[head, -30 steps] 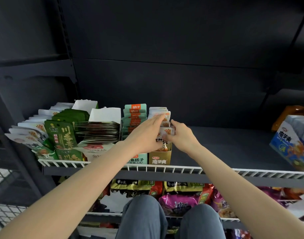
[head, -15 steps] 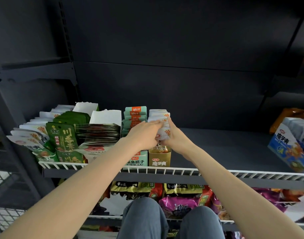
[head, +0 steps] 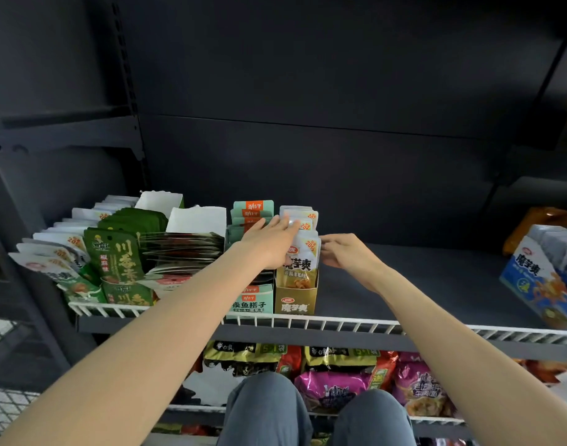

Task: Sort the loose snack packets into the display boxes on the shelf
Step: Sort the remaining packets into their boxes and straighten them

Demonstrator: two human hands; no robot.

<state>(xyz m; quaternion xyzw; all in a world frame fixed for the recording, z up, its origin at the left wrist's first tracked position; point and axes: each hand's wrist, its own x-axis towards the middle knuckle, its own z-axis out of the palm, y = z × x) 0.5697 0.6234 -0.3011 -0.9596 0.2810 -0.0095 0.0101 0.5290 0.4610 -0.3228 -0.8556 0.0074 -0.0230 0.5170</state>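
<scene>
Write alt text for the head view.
Two bare hands work at a gold display box of white packets on a dark shelf: left hand on the packets, right hand beside them.

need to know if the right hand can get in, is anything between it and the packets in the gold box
Nothing visible does. The right hand sits just right of the gold box, its fingertips at the edge of the front packet. The left hand rests on the packets from the other side.
</scene>
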